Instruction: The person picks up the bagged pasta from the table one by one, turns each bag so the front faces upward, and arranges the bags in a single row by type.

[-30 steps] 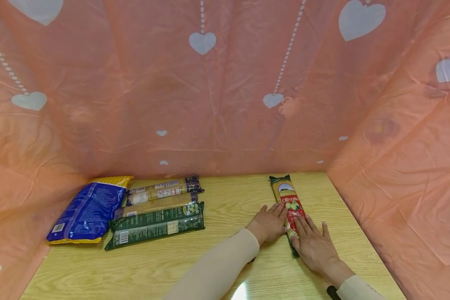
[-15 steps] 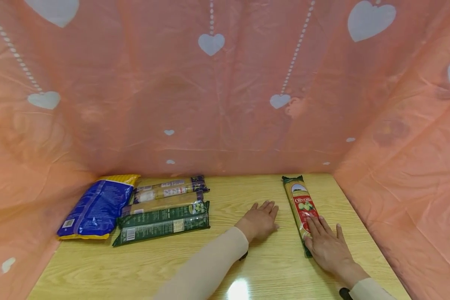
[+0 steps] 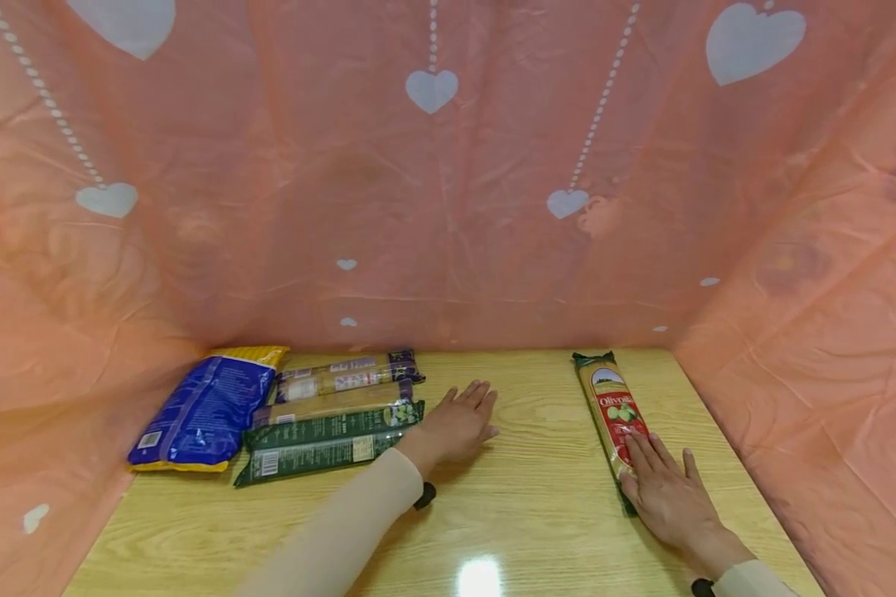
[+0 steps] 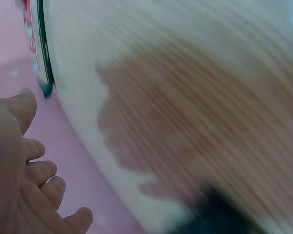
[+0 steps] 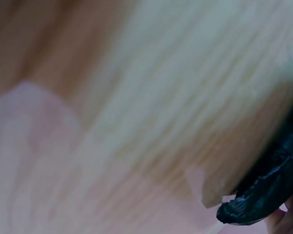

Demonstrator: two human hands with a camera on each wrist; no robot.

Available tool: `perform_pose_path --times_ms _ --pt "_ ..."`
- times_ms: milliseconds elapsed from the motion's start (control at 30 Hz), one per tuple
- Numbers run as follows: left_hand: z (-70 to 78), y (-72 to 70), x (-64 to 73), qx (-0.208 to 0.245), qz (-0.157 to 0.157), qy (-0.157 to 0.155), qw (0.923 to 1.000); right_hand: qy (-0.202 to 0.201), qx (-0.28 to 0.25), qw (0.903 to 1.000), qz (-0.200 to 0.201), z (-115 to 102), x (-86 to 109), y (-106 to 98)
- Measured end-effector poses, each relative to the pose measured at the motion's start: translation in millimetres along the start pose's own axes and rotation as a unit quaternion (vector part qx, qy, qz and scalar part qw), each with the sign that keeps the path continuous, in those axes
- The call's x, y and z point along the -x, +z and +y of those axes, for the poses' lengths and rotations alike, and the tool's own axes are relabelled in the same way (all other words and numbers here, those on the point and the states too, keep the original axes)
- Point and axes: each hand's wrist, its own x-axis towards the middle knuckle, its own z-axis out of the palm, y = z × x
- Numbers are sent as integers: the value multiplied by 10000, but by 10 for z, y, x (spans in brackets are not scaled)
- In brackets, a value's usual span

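Apparently to steady the red-labelled pack (image 3: 617,412), the right hand (image 3: 670,497) rests straight fingers on it, while the left hand (image 3: 455,424), fingers extended, holds nothing.

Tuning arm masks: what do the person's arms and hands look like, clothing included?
Left hand and right hand: bare, no gloves. Left sleeve and right sleeve: plain pale cream, ending near the wrists. A black object shows at the left wrist, another black piece at the right; too little visible to identify. No cables seen.
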Motion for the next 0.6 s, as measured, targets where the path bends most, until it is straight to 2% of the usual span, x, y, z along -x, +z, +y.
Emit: perform_pose_path --times_ms 133,267,467,600 --pt "-412 -35 360 95 227 -86 9997 -61 18 10000 11 -9 -14 7" --pt "-823 -36 782 -65 398 -193 9990 -67 74 9999 -19 -8 -11 17" --pt "-1363 42 1463 -770 742 -68 9942 -51 52 10000 -35 7 -8 20" --pt "-1655 105 1805 -1301 1025 -25 9862 -41 -10 10000 -24 17 -10 21"
